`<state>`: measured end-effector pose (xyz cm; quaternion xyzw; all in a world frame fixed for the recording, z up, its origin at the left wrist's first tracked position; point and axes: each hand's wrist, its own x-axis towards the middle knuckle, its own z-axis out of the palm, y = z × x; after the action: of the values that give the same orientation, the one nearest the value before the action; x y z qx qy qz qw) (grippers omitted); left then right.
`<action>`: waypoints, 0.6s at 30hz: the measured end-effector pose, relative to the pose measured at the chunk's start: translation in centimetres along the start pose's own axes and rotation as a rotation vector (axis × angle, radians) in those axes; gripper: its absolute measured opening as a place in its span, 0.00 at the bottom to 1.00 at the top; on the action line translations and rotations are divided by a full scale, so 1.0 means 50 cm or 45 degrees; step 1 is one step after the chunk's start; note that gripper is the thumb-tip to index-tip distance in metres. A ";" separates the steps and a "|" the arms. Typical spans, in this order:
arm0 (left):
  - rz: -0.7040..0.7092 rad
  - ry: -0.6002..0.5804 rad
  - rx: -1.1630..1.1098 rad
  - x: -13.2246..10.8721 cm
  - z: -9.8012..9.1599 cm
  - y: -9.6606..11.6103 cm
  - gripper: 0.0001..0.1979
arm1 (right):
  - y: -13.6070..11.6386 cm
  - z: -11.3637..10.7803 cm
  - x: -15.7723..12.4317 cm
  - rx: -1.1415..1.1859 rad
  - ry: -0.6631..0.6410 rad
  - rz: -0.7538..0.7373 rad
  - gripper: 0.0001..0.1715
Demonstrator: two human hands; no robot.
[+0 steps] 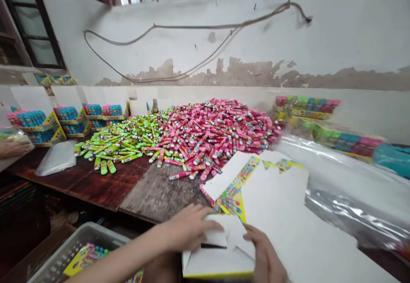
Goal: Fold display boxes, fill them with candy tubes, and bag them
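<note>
My left hand (188,227) presses on the top flaps of a white card display box (218,261) with a yellow lower edge, which sits near the bottom of the view. My right hand (264,257) grips the box's right side. Behind the box lies a stack of flat die-cut white cards (278,202) with colourful printed edges. Farther off spreads a large heap of pink and lime-green marker-like tubes (192,138) on the wooden table (86,180).
Filled display boxes (40,125) stand at the back left, and more (306,107) lie at the right behind a clear plastic sheet (349,180). A co-worker's hand (13,148) shows at the far left. A grey plastic basket (77,249) holding packed boxes sits below the table edge.
</note>
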<state>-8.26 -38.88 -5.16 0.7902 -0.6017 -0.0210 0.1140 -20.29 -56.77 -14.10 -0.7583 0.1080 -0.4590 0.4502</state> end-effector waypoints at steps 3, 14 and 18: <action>0.043 -0.092 -0.232 -0.002 -0.020 -0.015 0.27 | -0.030 0.001 0.007 -0.027 -0.065 0.105 0.23; 0.014 -0.092 -0.238 0.003 -0.011 -0.016 0.27 | -0.057 0.007 0.007 0.040 -0.019 0.180 0.25; -0.101 -0.104 -0.151 0.006 -0.005 -0.001 0.34 | -0.054 0.011 0.006 0.061 0.025 0.188 0.24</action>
<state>-8.09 -39.10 -4.89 0.8038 -0.5717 -0.0934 0.1352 -20.38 -55.07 -11.90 -0.7327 0.1571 -0.4344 0.4997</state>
